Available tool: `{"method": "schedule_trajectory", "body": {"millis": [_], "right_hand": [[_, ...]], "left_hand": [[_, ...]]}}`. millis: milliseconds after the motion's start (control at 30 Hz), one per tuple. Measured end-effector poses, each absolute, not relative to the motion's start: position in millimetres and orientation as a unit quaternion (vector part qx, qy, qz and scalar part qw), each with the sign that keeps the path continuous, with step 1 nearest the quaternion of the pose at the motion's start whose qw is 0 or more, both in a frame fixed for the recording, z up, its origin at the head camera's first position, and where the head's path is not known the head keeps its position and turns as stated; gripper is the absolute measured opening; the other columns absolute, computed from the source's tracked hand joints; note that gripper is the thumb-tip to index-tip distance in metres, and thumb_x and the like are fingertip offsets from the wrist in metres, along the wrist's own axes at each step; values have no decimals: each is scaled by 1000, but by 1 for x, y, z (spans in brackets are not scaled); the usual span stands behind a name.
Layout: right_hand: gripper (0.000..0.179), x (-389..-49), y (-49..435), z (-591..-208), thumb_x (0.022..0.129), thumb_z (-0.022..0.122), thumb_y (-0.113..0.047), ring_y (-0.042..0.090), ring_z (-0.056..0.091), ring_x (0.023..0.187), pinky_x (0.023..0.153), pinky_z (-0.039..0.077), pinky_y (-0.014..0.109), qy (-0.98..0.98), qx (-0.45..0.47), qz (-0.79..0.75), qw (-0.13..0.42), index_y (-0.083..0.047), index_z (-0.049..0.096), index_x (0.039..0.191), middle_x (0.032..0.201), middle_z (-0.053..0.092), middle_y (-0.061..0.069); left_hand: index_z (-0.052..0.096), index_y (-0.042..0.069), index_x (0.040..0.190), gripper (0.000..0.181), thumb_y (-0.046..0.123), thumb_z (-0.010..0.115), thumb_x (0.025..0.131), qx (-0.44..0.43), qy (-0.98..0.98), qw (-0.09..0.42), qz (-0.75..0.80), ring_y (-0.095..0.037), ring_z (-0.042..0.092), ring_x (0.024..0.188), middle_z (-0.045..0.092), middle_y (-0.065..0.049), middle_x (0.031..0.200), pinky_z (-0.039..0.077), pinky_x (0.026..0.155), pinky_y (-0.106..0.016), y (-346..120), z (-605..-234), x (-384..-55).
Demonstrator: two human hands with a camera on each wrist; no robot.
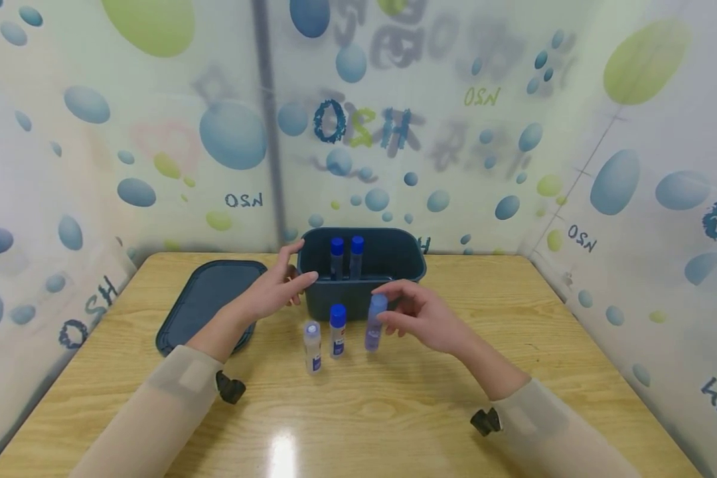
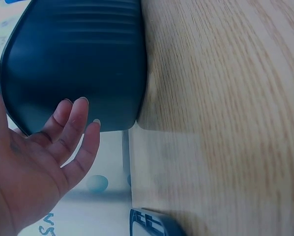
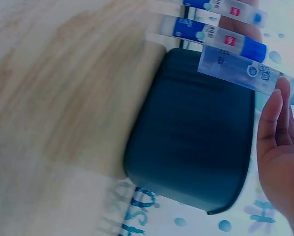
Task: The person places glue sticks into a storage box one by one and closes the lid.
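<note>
My right hand (image 1: 421,315) pinches a glue stick with a pale blue cap (image 1: 373,328) near its top, between thumb and fingers. In the right wrist view this glue stick (image 3: 235,69) stands higher than its neighbours. A glue stick with a dark blue cap (image 1: 337,332) and one with a clear, whitish top (image 1: 313,348) stand upright to its left. Behind them is a dark blue-green bin (image 1: 358,292) with two blue-capped glue sticks (image 1: 356,255) inside. My left hand (image 1: 275,285) is at the bin's left corner, thumb over the front rim, fingers loosely bent along the outer wall (image 2: 73,64).
A dark lid (image 1: 197,299) lies flat on the wooden table (image 1: 358,425), left of the bin and partly under the left forearm. A patterned curtain (image 1: 358,186) hangs right behind the bin, and similar walls close off both sides.
</note>
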State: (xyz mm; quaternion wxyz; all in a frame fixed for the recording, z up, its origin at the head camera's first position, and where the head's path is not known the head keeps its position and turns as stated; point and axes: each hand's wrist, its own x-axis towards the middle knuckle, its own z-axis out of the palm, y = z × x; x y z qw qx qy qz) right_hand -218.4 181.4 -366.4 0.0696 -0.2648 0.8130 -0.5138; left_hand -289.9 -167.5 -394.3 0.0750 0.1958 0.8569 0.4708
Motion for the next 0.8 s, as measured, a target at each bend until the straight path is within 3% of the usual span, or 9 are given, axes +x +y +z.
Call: {"method": "schedule_trajectory", "body": {"millis": [267, 600, 800], "right_hand": [[37, -212, 191, -337, 103, 75, -4, 18, 69, 81, 70, 61, 29, 789, -281, -546, 6, -3, 66, 140, 110, 69, 12], [36, -223, 202, -305, 102, 75, 0, 16, 71, 74, 69, 61, 28, 763, -301, -565, -91, 3, 65, 137, 105, 70, -2], [35, -240, 207, -296, 103, 73, -1, 19, 70, 77, 69, 60, 26, 751, -283, -583, -128, -1, 68, 138, 97, 73, 0]], "left_hand": [[0, 32, 177, 89, 52, 58, 113, 193, 860, 75, 466, -42, 69, 90, 69, -19, 109, 57, 84, -42, -167, -393, -290], [1, 33, 177, 89, 55, 58, 112, 188, 864, 77, 460, -41, 70, 90, 68, -19, 109, 58, 86, -45, -168, -393, -291], [3, 31, 177, 89, 55, 58, 112, 186, 868, 77, 453, -41, 70, 92, 67, -21, 111, 58, 85, -44, -168, -391, -291]]}}
